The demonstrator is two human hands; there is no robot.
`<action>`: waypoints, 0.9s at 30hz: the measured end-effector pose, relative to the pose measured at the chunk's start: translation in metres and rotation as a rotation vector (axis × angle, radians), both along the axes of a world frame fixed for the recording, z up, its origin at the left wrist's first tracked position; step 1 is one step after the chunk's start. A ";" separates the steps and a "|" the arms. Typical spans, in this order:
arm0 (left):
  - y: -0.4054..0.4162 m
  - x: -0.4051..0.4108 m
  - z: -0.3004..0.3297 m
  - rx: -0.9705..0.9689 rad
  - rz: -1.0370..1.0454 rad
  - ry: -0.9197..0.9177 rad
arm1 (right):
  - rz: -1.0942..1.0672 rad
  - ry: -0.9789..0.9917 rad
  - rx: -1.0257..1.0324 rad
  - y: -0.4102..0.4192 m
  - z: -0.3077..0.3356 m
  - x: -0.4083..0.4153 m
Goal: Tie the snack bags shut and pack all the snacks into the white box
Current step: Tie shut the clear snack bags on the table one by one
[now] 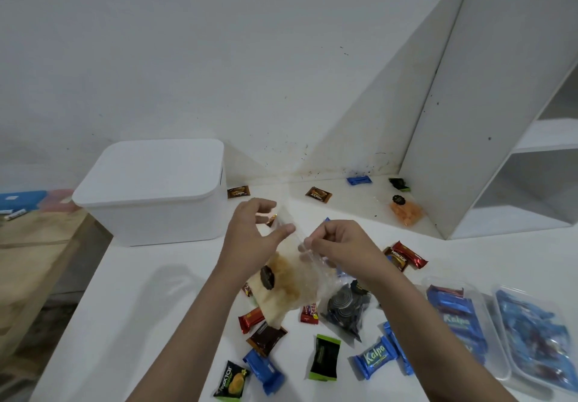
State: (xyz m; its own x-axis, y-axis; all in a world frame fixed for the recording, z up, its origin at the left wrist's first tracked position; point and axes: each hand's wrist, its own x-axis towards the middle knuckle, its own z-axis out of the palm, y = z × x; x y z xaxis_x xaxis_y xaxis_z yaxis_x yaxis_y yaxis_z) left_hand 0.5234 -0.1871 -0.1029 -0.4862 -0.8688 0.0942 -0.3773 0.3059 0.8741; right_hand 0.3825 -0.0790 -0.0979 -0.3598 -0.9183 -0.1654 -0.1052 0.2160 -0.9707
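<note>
I hold a clear plastic bag of pale brown snacks [286, 279] up over the white table. My left hand [253, 232] pinches the bag's open top on the left side, and my right hand [337, 242] grips the top on the right. The white box [153, 192] stands at the back left with its lid on. Under my right forearm lies a clear bag of dark round cookies [345, 308]. A clear bag of orange snacks [406, 212] lies at the back right. Several small wrapped snacks, such as a blue Kalpa pack [373, 356], are scattered on the table.
Two clear plastic trays [500, 329] holding blue and red wrapped snacks sit at the right front. A white shelf unit [488, 120] rises at the back right. The table's left edge drops to a wooden surface [28, 251]. A white wall stands behind.
</note>
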 end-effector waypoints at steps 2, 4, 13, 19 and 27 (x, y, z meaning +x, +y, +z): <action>0.007 -0.003 -0.004 0.057 0.070 -0.032 | -0.112 -0.032 0.006 -0.002 -0.006 0.002; 0.011 -0.006 -0.007 0.255 0.026 -0.010 | -0.134 -0.006 0.021 -0.003 -0.010 0.006; 0.016 -0.004 -0.014 0.410 -0.050 0.112 | -0.117 -0.072 0.074 0.001 -0.015 0.013; 0.017 0.000 -0.014 0.338 -0.087 0.126 | -0.174 -0.122 0.105 -0.002 -0.019 0.012; 0.010 -0.003 -0.020 0.332 -0.110 0.150 | -0.204 0.048 0.062 -0.012 -0.025 0.014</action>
State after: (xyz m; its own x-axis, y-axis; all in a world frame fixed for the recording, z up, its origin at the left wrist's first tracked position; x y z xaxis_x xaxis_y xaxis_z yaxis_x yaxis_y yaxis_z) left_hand 0.5205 -0.1767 -0.1228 -0.5802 -0.8075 -0.1064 -0.2181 0.0282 0.9755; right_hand 0.3961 -0.0908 -0.1225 -0.5460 -0.8142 -0.1972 -0.0991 0.2965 -0.9499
